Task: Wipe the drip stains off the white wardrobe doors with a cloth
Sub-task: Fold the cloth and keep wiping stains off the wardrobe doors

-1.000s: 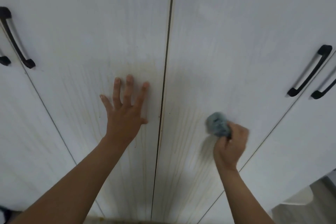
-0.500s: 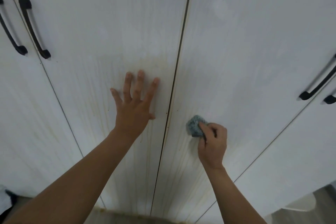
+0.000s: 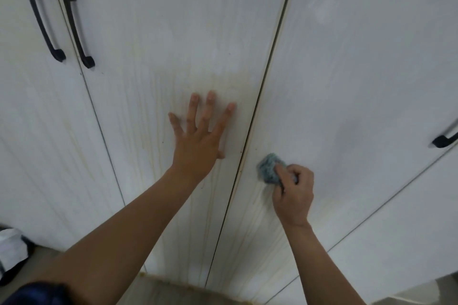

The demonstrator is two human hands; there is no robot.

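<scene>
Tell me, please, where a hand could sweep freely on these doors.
Free: the middle-right door above the cloth, between the centre seam and the black handle; the middle-left door above the left hand. Crowded: beside the seam, where the left hand and the right hand gripping the cloth sit close.

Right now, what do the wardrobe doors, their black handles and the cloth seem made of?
The wardrobe doors look like board under matte white laminate: faint vertical grain lines, no gloss. The black handles seem metal or hard plastic, smooth and satin; I cannot tell which. The cloth in the right hand looks like soft, nubbly grey-blue fabric, perhaps microfibre: it bunches up.
</scene>
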